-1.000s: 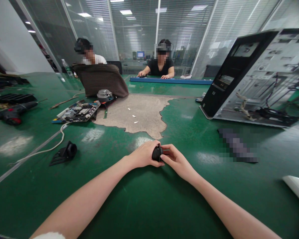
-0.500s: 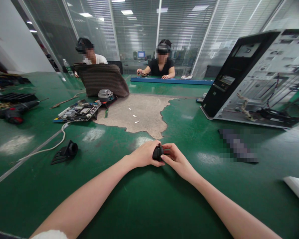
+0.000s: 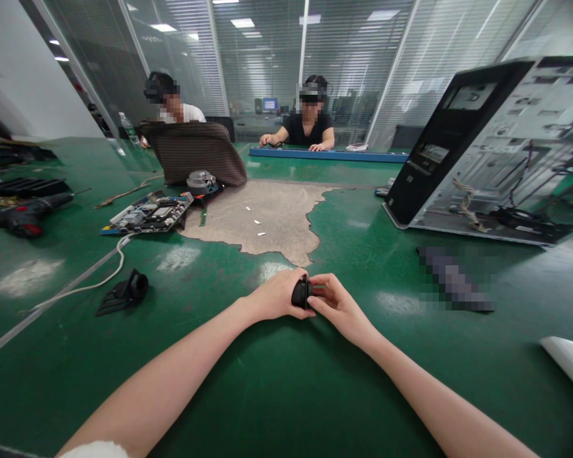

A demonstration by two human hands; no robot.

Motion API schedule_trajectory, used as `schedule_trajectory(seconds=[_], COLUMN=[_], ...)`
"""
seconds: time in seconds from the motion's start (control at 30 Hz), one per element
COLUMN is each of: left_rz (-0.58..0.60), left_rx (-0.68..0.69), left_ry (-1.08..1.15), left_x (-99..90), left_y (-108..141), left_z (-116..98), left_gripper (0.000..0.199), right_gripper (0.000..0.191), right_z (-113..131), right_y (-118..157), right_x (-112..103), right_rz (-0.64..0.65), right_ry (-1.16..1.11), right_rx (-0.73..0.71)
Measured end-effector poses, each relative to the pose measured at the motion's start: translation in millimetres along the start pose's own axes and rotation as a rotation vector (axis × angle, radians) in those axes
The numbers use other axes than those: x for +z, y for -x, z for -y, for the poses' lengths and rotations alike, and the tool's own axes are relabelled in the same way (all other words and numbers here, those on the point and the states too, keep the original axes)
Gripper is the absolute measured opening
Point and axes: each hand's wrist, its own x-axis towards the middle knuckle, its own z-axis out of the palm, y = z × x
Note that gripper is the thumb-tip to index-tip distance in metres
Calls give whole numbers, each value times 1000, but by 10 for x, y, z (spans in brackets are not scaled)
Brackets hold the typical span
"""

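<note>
Left hand (image 3: 273, 296) encloses and right hand (image 3: 338, 308) pinches a black part (image 3: 300, 294) at twelve o'clock; apparently slight fingertip purchase could drop it.

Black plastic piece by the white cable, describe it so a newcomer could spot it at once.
On the green tabletop, find the component-covered circuit board at left. Nearer the camera, just right of the thin white cable, lies a black plastic piece. Unlike the black power drill with red accents, it has a round, tube-like end and a slotted tail.
</note>
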Motion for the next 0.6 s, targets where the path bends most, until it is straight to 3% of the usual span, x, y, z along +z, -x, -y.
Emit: schedule_trajectory(seconds=[0.2,0.43,0.6], left_rz=[-3,-1,-1], left_rx=[6,-11,-16], left_ry=[3,11,6], left_x=[10,18,18], left_y=[6,-2,4], left_z=[10,17,22], left_gripper=[48,52,50], right_gripper=[24,18,25], right_z=[18,-7,13], right_y=[5,12,5], right_x=[-26,-13,-10], right_rz=[76,29,22], right_ry=[-43,-50,-27], right_rx=[-11,-22,14])
